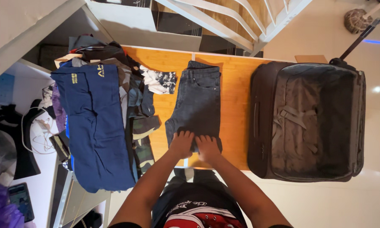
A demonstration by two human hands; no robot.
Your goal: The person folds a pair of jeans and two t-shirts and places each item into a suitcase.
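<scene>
**Both hands flat on the near end of the dark jeans**

The left hand [181, 144] and the right hand [207, 147] lie side by side, palms down and fingers spread, pressing on the near end of the dark jeans [197, 101]. Neither hand is closed around the cloth. The jeans lie folded lengthwise on the orange table [236, 97], waistband at the far end, stretching straight away from the hands. Just to their left lies a small black-and-white patterned cloth [159, 81], and beyond it a pile of clothes topped by a navy blue garment [95, 122] with camouflage fabric [142, 145] showing beside it. To the right of the jeans, well apart, an open dark suitcase [308, 120] lies flat, its handle extended.
</scene>
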